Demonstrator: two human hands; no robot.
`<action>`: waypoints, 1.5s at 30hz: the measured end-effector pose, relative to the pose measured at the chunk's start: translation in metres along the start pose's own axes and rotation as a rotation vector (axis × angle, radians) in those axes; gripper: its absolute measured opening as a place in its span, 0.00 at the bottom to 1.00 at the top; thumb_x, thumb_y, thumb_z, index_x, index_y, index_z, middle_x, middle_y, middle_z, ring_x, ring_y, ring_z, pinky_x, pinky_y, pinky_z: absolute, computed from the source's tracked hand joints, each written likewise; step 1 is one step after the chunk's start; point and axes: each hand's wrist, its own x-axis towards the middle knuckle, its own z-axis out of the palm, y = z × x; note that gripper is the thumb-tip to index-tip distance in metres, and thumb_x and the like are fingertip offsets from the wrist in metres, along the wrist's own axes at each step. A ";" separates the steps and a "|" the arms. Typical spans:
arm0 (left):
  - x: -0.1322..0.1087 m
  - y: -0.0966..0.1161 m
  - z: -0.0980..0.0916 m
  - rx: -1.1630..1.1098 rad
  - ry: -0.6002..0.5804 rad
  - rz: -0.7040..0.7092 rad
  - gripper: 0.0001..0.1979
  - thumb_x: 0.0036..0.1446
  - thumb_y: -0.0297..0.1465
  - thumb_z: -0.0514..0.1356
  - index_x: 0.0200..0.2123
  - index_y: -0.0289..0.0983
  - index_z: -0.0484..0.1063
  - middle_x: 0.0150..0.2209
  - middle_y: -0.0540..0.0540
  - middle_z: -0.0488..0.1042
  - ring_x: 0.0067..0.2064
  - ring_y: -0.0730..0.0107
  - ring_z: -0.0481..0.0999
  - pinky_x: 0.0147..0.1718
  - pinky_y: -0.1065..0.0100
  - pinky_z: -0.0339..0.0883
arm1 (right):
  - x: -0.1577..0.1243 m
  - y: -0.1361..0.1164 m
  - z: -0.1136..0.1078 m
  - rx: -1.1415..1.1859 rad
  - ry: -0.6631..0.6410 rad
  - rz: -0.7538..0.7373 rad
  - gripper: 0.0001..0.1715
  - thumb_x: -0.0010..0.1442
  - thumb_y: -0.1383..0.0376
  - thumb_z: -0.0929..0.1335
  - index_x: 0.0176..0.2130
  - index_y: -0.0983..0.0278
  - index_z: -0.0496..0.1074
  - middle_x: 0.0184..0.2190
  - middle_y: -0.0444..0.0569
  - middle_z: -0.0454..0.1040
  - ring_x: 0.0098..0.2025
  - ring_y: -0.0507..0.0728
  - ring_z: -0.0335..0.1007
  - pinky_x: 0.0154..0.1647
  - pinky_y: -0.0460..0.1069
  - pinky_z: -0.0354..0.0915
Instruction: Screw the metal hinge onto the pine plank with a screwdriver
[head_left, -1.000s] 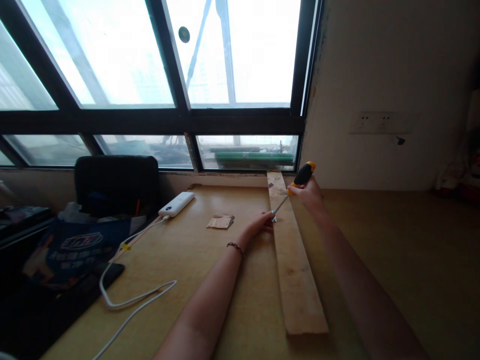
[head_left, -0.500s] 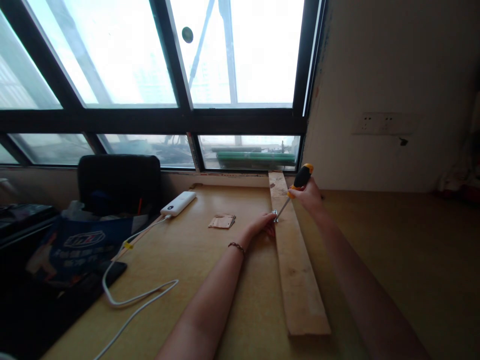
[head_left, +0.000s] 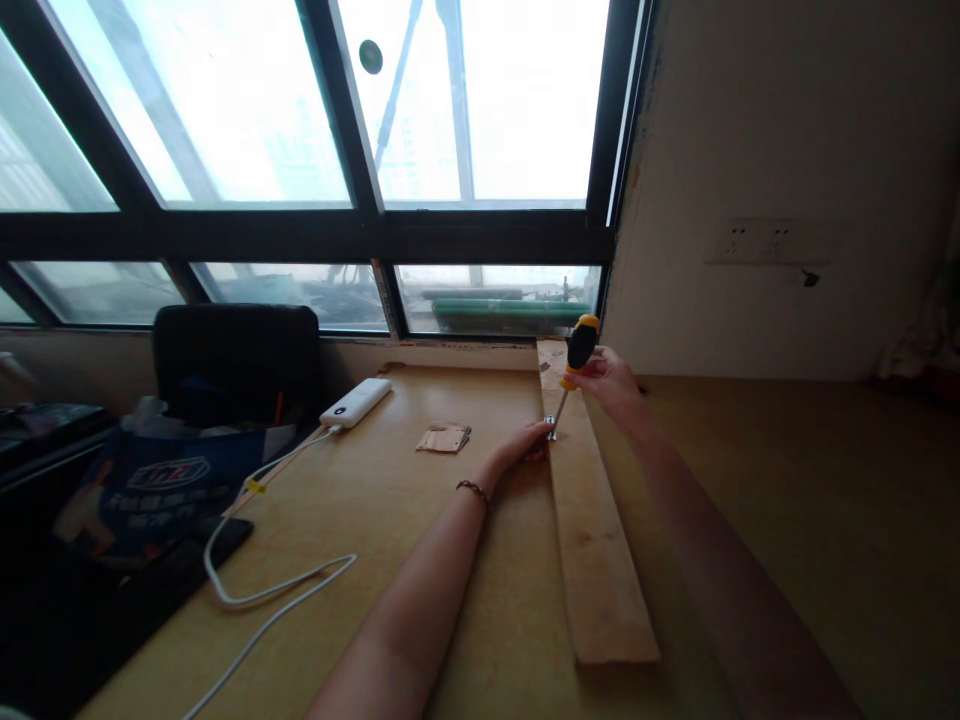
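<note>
A long wooden board (head_left: 604,560) lies lengthwise on the table. At its left edge, towards the far end, sits a small shiny metal piece (head_left: 550,428), perhaps a hinge. My left hand (head_left: 525,443) is closed at that edge, its fingertips on the metal piece; the lower fingers are hidden. My right hand (head_left: 609,380) grips a screwdriver (head_left: 580,345) with a black and yellow handle, fingers around the lower part of the handle. The shaft slants down to the metal piece, and the tip meets it close to my left fingertips.
Left of the board, the table (head_left: 405,520) bears a small brown cardboard-like piece (head_left: 444,438) and a white power bank (head_left: 356,403) with a white cable (head_left: 285,592). A black chair (head_left: 236,350) holding a blue bag (head_left: 169,485) stands at the left. Windows rise behind.
The screwdriver has swung from leaning right to nearly upright, its handle moving left with my right hand. My left hand stays on the metal piece.
</note>
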 end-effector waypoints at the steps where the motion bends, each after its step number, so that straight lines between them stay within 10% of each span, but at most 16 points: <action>1: -0.001 0.001 0.000 -0.006 0.000 0.001 0.17 0.52 0.41 0.52 0.18 0.35 0.60 0.12 0.54 0.59 0.13 0.81 0.55 0.12 0.74 0.44 | -0.001 -0.002 0.002 0.069 -0.009 0.012 0.31 0.33 0.60 0.73 0.37 0.63 0.61 0.28 0.46 0.73 0.33 0.57 0.72 0.36 0.54 0.68; 18: 0.000 0.003 -0.002 -0.071 -0.013 -0.043 0.17 0.50 0.42 0.56 0.20 0.34 0.60 0.14 0.54 0.58 0.14 0.84 0.53 0.12 0.76 0.40 | -0.007 -0.009 0.001 -0.008 0.083 -0.063 0.15 0.44 0.61 0.68 0.34 0.65 0.67 0.31 0.48 0.75 0.32 0.56 0.72 0.35 0.52 0.68; 36: -0.001 0.004 -0.002 0.023 0.022 -0.021 0.18 0.51 0.40 0.54 0.17 0.35 0.59 0.11 0.55 0.56 0.13 0.82 0.53 0.13 0.74 0.42 | -0.016 -0.030 -0.021 -0.347 0.352 -0.227 0.25 0.48 0.51 0.66 0.39 0.67 0.69 0.28 0.50 0.73 0.27 0.54 0.69 0.28 0.48 0.63; 45: 0.008 -0.006 -0.002 -0.098 0.022 0.007 0.16 0.49 0.40 0.55 0.19 0.36 0.58 0.13 0.56 0.55 0.14 0.83 0.52 0.13 0.74 0.39 | -0.041 0.087 -0.099 -0.954 0.145 0.386 0.24 0.53 0.54 0.62 0.38 0.70 0.73 0.30 0.57 0.74 0.33 0.60 0.71 0.28 0.47 0.58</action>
